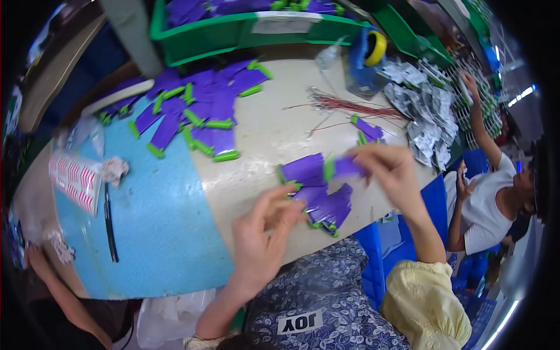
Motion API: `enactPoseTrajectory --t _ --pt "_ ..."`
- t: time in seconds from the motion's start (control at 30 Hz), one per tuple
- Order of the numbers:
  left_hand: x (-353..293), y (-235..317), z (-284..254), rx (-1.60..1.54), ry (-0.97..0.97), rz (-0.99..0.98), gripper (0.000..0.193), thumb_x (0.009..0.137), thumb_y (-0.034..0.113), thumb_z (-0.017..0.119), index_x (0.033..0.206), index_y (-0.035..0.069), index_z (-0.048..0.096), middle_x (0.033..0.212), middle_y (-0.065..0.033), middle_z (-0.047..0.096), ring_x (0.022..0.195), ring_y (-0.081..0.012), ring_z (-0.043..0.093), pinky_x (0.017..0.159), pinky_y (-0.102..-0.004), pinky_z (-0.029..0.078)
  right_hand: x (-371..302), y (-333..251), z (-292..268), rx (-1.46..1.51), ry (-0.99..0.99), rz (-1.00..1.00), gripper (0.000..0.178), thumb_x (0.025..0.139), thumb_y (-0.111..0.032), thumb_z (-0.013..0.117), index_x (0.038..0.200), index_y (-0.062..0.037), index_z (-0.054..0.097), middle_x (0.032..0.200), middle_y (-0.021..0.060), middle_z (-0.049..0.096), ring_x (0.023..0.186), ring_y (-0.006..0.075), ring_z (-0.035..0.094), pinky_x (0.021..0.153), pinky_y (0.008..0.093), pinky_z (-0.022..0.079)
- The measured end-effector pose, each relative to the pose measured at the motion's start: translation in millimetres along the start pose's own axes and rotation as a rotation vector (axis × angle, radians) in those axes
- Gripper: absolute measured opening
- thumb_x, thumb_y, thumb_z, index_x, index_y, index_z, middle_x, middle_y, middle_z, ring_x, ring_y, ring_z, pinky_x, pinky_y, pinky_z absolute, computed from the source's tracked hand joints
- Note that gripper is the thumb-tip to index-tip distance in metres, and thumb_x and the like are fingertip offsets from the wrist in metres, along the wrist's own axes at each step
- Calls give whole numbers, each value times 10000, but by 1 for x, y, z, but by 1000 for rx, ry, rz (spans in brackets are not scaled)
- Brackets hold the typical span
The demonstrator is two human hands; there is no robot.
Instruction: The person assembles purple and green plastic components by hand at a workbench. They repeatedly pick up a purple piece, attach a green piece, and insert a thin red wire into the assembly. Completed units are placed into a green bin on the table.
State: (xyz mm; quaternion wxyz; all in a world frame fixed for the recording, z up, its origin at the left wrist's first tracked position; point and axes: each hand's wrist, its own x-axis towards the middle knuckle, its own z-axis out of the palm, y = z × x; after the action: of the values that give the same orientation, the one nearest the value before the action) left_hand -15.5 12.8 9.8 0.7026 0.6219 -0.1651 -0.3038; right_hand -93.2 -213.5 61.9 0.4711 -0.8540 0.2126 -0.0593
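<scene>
My right hand pinches a flat purple piece with a green end between thumb and fingers; motion blurs it a little. The held piece hangs over a small pile of similar purple pieces on the table near me. At the left side of that pile is my left hand, its fingers curled but apart, with nothing visible in them. Farther off, to the left, many more purple pieces with green ends lie in a loose heap. A few others rest just beyond my right hand.
A green bin of purple pieces stands at the back. Red wires, silver packets and a blue tape dispenser lie right. On the blue mat are a striped bag and black stick. Other people sit both sides.
</scene>
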Motion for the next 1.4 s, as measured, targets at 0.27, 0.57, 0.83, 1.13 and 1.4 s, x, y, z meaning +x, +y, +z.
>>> enactPoseTrajectory --t 0.27,0.57,0.83,1.13,1.4 --pt "68 -34 24 950 -104 538 292 798 107 756 1071 27 693 1188 -147 624 1106 -332 560 958 -416 470 48 102 -56 -604 481 -416 178 806 -43 707 980 -4 718 969 151 675 928 343 619 857 408 475" --pt "43 -30 11 763 205 454 265 814 59 728 1077 30 706 1260 -149 616 1216 -341 530 1003 -421 448 212 39 91 -737 214 -986 145 771 -59 622 898 8 643 889 144 622 933 304 607 857 406 496" --pt "76 14 -6 995 201 659 881 718 24 770 1492 162 372 1255 -144 607 953 -296 631 840 -388 505 79 -29 51 49 -251 -641 406 758 -80 756 1115 31 598 870 151 663 854 277 669 794 395 540" --pt "65 20 -5 -144 232 301 215 1086 237 378 1146 33 411 935 -155 698 812 -165 683 738 -264 519 66 -28 64 294 -472 -269 677 702 -127 874 1279 24 554 953 97 671 759 192 652 696 329 552" --pt "64 29 -15 488 431 48 458 1056 255 457 1418 -2 342 747 -109 659 638 -137 628 583 -277 465 104 -4 90 -237 -77 -680 288 817 -128 720 975 58 569 932 252 646 751 418 650 629 450 528"
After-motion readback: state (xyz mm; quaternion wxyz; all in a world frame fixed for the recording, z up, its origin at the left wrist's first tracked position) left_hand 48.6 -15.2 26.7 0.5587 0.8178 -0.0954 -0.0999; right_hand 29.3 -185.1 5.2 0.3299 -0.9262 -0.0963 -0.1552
